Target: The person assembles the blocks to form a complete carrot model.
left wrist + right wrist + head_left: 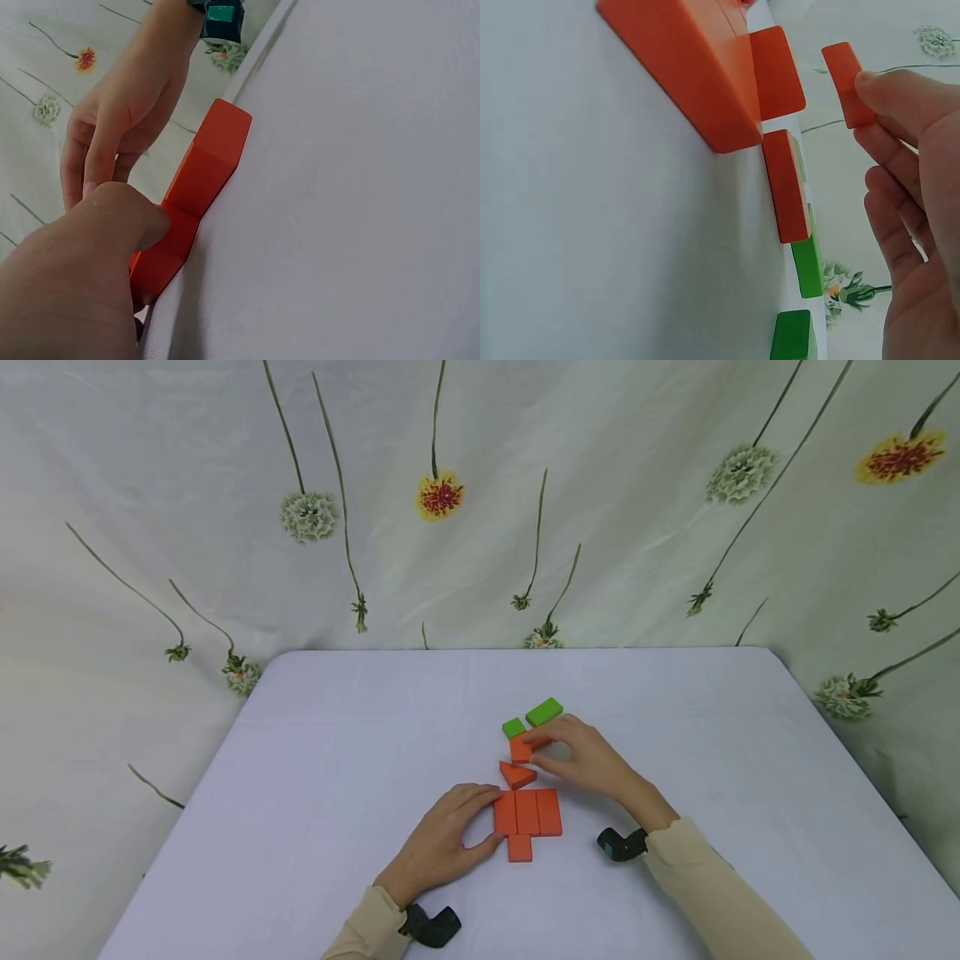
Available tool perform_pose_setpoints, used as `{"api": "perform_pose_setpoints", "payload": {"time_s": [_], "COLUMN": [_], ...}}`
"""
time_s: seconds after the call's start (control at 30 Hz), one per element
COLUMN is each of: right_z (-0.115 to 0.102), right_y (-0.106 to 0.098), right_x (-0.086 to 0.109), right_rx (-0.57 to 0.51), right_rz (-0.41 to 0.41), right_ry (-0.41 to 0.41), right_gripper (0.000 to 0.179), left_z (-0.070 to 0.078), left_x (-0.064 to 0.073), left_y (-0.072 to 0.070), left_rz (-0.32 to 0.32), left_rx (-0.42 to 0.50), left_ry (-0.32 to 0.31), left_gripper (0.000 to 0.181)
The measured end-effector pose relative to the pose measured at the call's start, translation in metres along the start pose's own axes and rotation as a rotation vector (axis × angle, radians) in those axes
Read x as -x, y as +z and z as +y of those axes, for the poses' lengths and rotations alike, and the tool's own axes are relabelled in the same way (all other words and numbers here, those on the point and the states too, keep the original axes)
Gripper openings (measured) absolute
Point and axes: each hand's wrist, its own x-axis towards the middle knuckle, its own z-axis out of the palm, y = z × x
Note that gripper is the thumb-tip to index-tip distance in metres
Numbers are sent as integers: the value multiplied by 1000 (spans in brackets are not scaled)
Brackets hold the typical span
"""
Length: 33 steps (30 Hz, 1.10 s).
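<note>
Three orange rectangular blocks (527, 812) lie side by side on the table, with a small orange block (520, 849) against their near side. My left hand (446, 835) holds the leftmost of the three, index finger at its far corner and thumb at its near corner. Just beyond the row is an orange triangular block (517, 774). My right hand (581, 756) pinches an orange block (847, 82) between thumb and fingers, above the triangular one. Partly behind that hand lies another orange block (784, 186). Beside it are a small green block (513, 727) and a longer green block (544, 712).
The blocks are on a white-covered table (337, 735). A pale cloth (615, 443) printed with flowers hangs behind it. Each wrist wears a black device, one on the left (431, 927) and one on the right (621, 844).
</note>
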Motion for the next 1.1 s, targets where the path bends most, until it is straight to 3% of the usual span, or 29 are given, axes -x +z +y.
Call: {"api": "perform_pose_setpoints", "payload": {"time_s": [0.67,1.1], "right_z": [-6,-5], "right_y": [5,17], "right_x": [49,74], "right_rx": [-53,-101], "right_rz": [58,82], "right_ry": [-32,-65], "right_gripper": [31,33], "left_z": [1,1], "left_x": [0,0], "left_y": [-2,-2], "left_rz": [-45,-33], "left_rx": [0,2], "left_ry": [-44,-33], "left_gripper": [57,58]}}
